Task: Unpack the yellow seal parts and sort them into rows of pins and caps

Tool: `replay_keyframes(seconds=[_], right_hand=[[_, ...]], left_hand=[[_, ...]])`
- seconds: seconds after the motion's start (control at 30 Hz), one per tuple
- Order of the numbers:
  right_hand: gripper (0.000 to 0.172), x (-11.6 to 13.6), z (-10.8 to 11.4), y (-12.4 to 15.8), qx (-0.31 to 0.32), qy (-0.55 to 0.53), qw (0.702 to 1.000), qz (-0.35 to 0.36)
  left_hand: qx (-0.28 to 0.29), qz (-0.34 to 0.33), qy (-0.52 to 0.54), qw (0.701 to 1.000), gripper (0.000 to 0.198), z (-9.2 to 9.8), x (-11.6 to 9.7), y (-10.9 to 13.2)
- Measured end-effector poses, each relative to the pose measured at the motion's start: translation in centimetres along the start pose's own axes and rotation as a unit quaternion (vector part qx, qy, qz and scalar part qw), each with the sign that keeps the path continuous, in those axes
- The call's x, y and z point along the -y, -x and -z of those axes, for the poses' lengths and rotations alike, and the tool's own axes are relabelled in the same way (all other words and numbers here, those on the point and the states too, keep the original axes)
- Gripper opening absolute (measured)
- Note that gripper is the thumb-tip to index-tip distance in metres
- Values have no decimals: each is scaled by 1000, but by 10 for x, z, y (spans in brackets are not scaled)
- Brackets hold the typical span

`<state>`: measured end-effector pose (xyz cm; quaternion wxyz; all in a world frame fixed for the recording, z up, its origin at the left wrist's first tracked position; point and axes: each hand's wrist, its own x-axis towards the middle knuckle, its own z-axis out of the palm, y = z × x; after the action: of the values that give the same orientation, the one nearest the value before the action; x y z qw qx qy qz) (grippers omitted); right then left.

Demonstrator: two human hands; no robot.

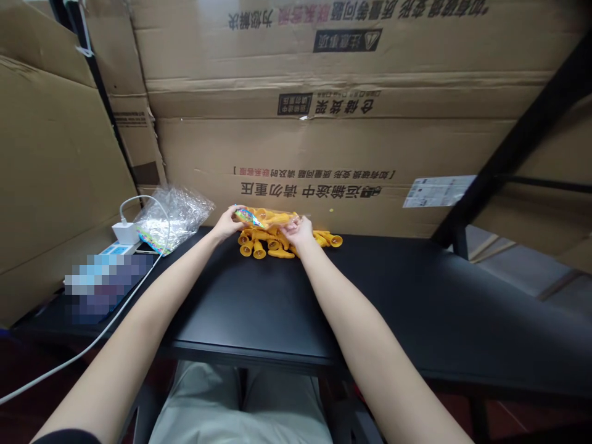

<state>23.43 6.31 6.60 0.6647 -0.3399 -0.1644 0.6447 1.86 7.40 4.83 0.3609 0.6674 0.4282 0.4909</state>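
Observation:
A clear plastic bag (272, 218) with a colourful label is stretched between my hands, with several yellow trumpet-shaped pieces inside. My left hand (228, 223) is closed on its left end, by the label. At the other end, the fingers of my right hand (300, 232) pinch the plastic. Beneath and beside the bag lies a loose pile of more yellow trumpet-shaped pieces (259, 248), their flared mouths facing various ways. My right wrist hides part of the pile.
The black tabletop (259, 308) meets a printed cardboard wall (277, 142) behind the pile. On the left are crumpled clear plastic bags (173, 213), a white charger (126, 233) with its cable (106, 333), and a blurred-out item (111, 287). A black metal post (509, 148) slants at right.

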Motion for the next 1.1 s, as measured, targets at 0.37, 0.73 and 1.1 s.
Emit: replay_keyframes(seconds=[0.37, 0.73, 1.1], right_hand=[[46, 1, 23, 17, 184, 471, 801, 320], [21, 15, 7, 38, 108, 622, 616, 470], [35, 20, -7, 18, 143, 410, 831, 347]], left_hand=[[-26, -2, -312, 950, 27, 18, -36, 1], [152, -10, -327, 933, 17, 17, -72, 1], [68, -82, -427, 898, 25, -6, -75, -5]])
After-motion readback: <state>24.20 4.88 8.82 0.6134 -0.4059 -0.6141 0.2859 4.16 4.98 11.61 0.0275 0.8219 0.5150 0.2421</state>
